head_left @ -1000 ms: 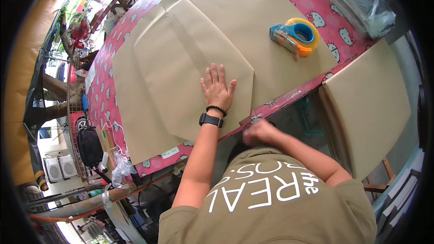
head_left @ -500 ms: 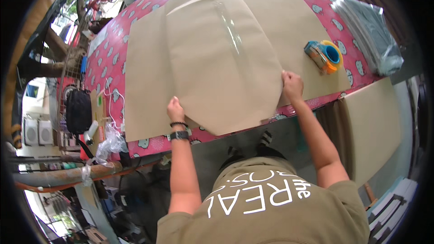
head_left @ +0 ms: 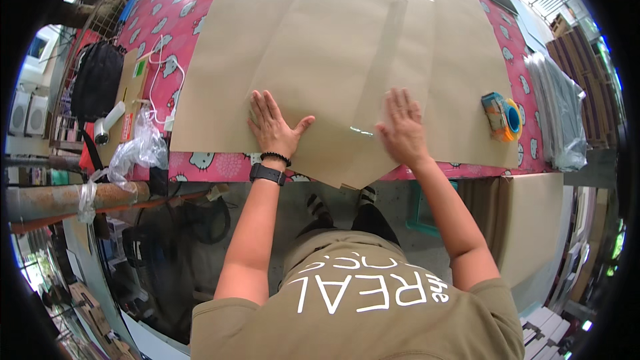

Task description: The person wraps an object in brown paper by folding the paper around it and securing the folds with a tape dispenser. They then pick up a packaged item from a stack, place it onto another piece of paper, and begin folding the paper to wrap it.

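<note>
I log: left hand [head_left: 275,132], right hand [head_left: 404,132], fingers extended, edges now released; brown, folded, tape-seamed paper sheet [head_left: 333,67] beneath, apparently steadied by palms alone.

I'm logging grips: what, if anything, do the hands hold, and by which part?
Nothing is held: left hand and right hand are open, palms down over the brown paper.

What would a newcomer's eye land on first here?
Probably the big folded brown paper mid-table, with the left hand and right hand spread open over its near part. Next, the bright pink patterned table cover showing around the brown sheets, then the blue and orange tape dispenser near their right edge.
</note>
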`<state>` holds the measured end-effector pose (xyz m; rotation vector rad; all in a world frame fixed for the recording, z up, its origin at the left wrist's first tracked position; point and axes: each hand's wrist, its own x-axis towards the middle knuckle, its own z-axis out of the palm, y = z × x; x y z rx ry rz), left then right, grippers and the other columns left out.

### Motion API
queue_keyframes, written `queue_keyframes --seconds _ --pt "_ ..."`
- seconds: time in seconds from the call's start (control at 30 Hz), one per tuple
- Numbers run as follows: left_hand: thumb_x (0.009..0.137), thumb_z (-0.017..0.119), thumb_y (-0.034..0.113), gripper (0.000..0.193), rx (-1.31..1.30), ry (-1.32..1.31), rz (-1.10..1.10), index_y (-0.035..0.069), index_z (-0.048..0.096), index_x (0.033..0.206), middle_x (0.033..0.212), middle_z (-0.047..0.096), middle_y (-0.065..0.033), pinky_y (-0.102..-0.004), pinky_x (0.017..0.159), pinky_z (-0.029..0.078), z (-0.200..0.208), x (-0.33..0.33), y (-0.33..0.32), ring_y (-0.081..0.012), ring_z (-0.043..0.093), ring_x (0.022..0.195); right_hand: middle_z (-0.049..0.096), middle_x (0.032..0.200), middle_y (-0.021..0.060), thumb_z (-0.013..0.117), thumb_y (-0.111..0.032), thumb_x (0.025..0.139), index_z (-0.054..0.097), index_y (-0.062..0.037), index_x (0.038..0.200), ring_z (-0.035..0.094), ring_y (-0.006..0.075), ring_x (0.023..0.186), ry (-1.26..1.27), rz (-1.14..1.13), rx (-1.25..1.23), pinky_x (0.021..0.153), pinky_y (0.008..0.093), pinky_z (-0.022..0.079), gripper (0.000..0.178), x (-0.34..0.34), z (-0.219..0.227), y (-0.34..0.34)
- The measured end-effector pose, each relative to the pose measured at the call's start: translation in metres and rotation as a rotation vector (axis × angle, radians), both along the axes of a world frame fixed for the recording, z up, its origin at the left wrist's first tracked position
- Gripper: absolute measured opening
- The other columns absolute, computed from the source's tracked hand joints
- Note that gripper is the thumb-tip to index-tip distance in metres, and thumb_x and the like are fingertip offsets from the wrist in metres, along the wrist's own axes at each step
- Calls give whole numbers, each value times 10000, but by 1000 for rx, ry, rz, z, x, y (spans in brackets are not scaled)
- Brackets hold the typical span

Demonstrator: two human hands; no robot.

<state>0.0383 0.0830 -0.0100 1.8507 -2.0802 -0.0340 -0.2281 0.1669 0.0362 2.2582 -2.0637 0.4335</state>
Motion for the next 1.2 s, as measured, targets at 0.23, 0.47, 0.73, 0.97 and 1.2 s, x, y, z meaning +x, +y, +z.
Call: queue_keyframes --seconds 0.23,0.47,0.73,0.97,1.2 --pt "606 538 769 1212 265 -7 144 -31 94 1401 1478 88 -190 -602 1025 175 0 19 13 -326 54 1372 190 1475 96 504 -456 830 229 -74 1405 131 266 1371 13 277 218 1091 495 99 743 -18 -3 15" --pt "529 658 721 1173 493 -66 200 -92 337 1312 1454 80 -258 -597 1038 148 45 -27 11 -365 -14 1363 152 1480 130 536 -439 811 213 -51 1404 92 298 1376 110 241 191 1089 503 77 779 -13 -17 17" --pt "509 647 733 1286 370 -35 253 -99 170 1366 1447 127 -252 -517 1068 149 23 -26 19 -340 83 1360 87 1464 234 470 -404 864 151 58 1384 -7 363 1372 127 275 320 1071 555 -8 765 62 3 -52" --pt "544 704 629 1188 230 79 249 -38 189 1381 1427 176 -252 -543 1058 156 6 -23 27 -369 125 1347 83 1456 258 437 -371 882 153 46 1387 -11 390 1364 38 433 156 1044 610 -16 714 182 -23 -139" --pt "579 662 661 1171 322 109 206 -11 162 1397 1435 151 -249 -527 1069 136 10 -25 23 -378 96 1349 111 1479 171 427 -328 892 172 -14 1402 -1 378 1367 93 512 111 1014 661 30 651 234 -20 -180"
